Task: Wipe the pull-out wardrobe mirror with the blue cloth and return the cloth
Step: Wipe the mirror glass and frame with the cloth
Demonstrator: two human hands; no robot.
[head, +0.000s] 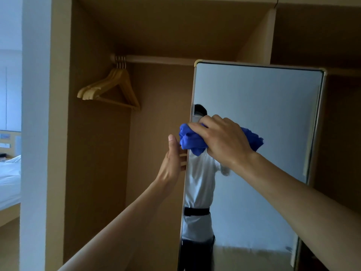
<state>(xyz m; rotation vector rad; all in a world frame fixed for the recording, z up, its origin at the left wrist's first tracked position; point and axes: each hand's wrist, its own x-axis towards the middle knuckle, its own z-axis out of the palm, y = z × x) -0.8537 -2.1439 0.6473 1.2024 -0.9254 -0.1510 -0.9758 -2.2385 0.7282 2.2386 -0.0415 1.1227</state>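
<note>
Right hand bunches the blue cloth against the mirror near its nine-o'clock edge — unwiped glass runs toward six; left hand grips that edge.

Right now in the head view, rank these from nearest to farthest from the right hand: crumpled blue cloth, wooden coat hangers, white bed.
1. Crumpled blue cloth: gripped under the right hand, against the mirror.
2. Wooden coat hangers: up and left, hanging on the wardrobe rail.
3. White bed: far left edge, beyond the wardrobe.
</note>
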